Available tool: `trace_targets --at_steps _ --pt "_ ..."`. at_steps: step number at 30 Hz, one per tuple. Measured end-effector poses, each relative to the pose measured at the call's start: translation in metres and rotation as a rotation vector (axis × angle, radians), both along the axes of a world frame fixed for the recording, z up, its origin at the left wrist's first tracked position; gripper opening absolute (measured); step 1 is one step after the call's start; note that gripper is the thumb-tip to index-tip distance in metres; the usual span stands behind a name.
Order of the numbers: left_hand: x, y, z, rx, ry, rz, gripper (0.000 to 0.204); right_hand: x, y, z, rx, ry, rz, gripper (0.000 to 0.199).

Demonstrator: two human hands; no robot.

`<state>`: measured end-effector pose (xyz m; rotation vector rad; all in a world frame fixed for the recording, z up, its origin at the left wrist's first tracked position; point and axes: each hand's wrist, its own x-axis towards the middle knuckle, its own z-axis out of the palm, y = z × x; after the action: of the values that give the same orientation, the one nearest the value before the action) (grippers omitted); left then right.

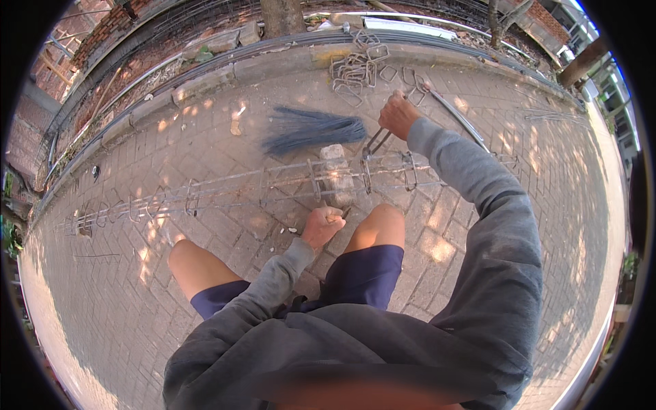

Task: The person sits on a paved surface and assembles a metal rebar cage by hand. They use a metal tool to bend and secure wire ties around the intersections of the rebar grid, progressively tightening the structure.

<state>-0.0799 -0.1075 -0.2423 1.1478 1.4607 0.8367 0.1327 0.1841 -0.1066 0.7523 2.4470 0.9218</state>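
Note:
My right hand [398, 115] is raised beyond the long steel bars, its fingers closed round a rectangular rebar stirrup [377, 143] that slants down toward the bars. Nearer my knees, my left hand [323, 227] is closed in a fist. A small tan end shows at its fingers, but what it belongs to I cannot make out. Between and beyond the hands lies a rebar frame [232, 184], long thin bars running left to right with several stirrups around them. A rough stone block [336, 174] sits at the frame by my left hand.
A fanned bundle of dark binding wire [311, 130] lies beyond the frame. Farther off is a pile of loose stirrups [355, 72]. A metal pipe [459, 115] lies right of my right hand. A kerb [273, 66] and a tree trunk [281, 18] stand at the back.

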Motion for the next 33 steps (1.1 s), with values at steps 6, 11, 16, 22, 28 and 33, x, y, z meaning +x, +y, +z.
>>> trace_targets --at_steps 6,11,16,22,28,33 --pt "0.002 -0.055 -0.03 -0.087 -0.086 0.0 0.036 -0.017 0.013 0.047 -0.55 -0.289 -0.613 0.03" --pt "0.003 -0.044 -0.042 -0.047 -0.055 0.039 0.037 0.008 0.008 0.053 -0.864 -0.023 -1.143 0.041" --pt "-0.004 -0.018 -0.043 0.089 0.018 0.03 0.036 0.08 -0.014 0.022 -0.96 0.268 -1.361 0.042" --pt "-0.032 -0.01 -0.039 0.199 0.21 0.116 0.038 0.175 -0.104 -0.086 -0.747 0.91 -1.316 0.03" --pt "-0.104 0.043 -0.022 0.465 0.835 0.302 0.078 0.149 -0.168 -0.18 -0.21 0.921 -1.105 0.039" --pt "-0.16 0.077 -0.013 0.112 1.056 -0.195 0.126 0.127 -0.182 -0.201 -0.201 0.98 -1.129 0.057"
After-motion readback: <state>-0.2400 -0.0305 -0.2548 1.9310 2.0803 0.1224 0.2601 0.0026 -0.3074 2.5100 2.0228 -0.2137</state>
